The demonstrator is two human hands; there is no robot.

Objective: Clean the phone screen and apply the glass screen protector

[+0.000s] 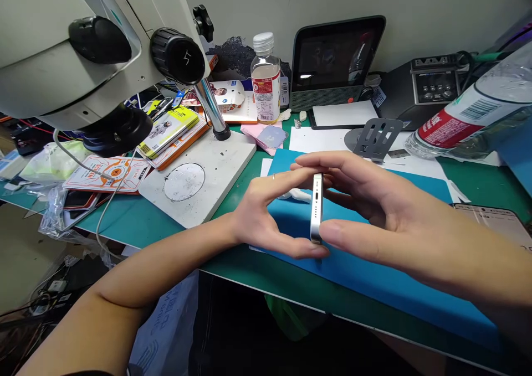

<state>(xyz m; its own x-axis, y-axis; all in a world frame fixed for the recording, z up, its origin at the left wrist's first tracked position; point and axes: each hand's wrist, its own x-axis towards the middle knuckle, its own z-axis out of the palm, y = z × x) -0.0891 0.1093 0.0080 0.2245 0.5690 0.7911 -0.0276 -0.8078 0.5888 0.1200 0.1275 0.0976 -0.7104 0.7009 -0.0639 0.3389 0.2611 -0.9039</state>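
Observation:
Between both hands a smartphone (316, 207) is held on edge above the blue mat (374, 271). Its silver bottom edge, with a charging port and rows of small holes, faces me. My left hand (270, 215) grips it from the left, thumb at the near end and fingers at the far end. From the right, my right hand (374, 210) closes on it, thumb pressed near the lower corner and fingers arched over the far side. The phone's flat faces are barely visible. Behind it, partly hidden, a white object (297, 195) lies on the mat.
A microscope (103, 60) on a white base (224, 182) stands left. At the back are a drink bottle (266, 82), a smart display (336, 60) and a black device (432, 88). A large bottle (465, 116), a metal stand (378, 138) and another phone (494, 221) sit right.

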